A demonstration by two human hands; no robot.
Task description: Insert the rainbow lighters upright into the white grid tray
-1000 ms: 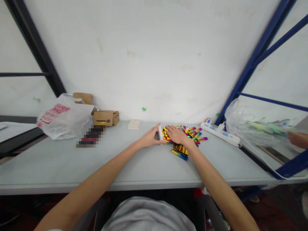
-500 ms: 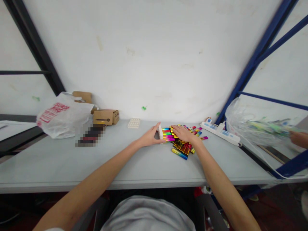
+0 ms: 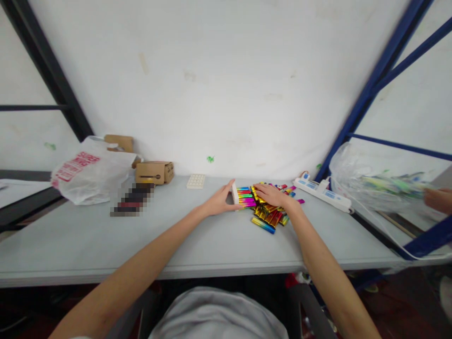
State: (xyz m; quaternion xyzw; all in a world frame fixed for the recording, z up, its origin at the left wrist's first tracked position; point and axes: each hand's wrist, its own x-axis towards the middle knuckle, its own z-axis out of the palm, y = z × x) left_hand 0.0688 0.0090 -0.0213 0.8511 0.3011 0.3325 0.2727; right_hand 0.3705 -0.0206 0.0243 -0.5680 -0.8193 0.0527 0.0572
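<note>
A heap of shiny rainbow-coloured sticks (image 3: 269, 215) lies on the grey table (image 3: 197, 245). My right hand (image 3: 271, 195) rests flat on top of the heap with fingers stretched out toward the left. A small white block (image 3: 235, 193) stands upright at the heap's left side, and a few sticks (image 3: 245, 197) lie lined up against it. My left hand (image 3: 221, 201) holds that block, thumb at its top and fingers curled beside it.
A white pegged tray (image 3: 196, 181) lies at the back by the wall. Cardboard boxes (image 3: 154, 172) and a white plastic bag (image 3: 92, 170) are at the left. A white power strip (image 3: 323, 193) and a clear bag (image 3: 377, 183) sit right, where another person's hand (image 3: 437, 199) shows.
My right hand has slid a little to the right over the heap, uncovering the sticks lined up against the white block. My left hand stays on the block.
</note>
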